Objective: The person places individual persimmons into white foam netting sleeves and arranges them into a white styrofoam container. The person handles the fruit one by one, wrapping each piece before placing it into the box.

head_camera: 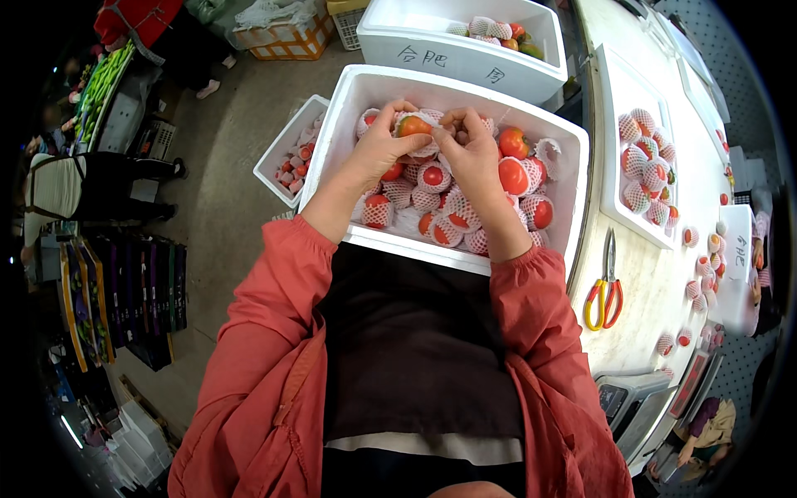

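Note:
My left hand (pixel 384 142) grips an orange-red tomato (pixel 414 126) between thumb and fingers. A white foam net sleeve (pixel 429 116) sits partly around that tomato. Opposite it, my right hand (pixel 471 149) pinches the edge of the sleeve with thumb and forefinger. Both hands are above a white polystyrene box (pixel 398 241). Inside the box lie many red tomatoes, most of them in foam nets, such as one netted tomato (pixel 434 177). A bare tomato (pixel 514 143) rests near the far right, beside a loose foam net (pixel 549 155).
Beyond stands another polystyrene box (pixel 436 59) bearing handwriting. A smaller box (pixel 274 171) of tomatoes is on the floor at left. The table (pixel 598 236) at right carries scissors (pixel 603 297), a shallow foam tray (pixel 613 93) of netted tomatoes and a scale (pixel 629 389). Other people are around.

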{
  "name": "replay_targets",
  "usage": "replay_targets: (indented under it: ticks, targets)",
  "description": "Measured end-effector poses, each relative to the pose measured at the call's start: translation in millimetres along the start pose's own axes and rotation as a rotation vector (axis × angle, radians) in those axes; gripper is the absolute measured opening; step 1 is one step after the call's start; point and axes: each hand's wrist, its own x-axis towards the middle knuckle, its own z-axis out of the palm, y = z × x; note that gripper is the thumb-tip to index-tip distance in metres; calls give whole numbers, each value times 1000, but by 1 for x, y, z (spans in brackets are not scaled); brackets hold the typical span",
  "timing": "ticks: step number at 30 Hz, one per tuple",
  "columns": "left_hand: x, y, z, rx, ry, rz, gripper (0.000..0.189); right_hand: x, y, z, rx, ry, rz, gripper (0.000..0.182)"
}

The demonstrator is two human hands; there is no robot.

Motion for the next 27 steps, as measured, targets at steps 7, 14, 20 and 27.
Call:
replay_targets:
  ticks: [7, 14, 20, 27]
  targets:
    - [6, -18, -3, -126, 35, -182, 49, 0, 18, 7, -501, -51, -410, 49]
    - [4, 3, 3, -96, -98, -275, 64, -4, -12, -50, -85, 234, 9, 35]
    - [1, 3, 2, -103, -40, -232, 58, -25, -78, -225, -400, 812, -79, 44]
    - [11, -9, 0, -56, 15, -288, 41, -37, -40, -479, -859, 1003, 220, 73]
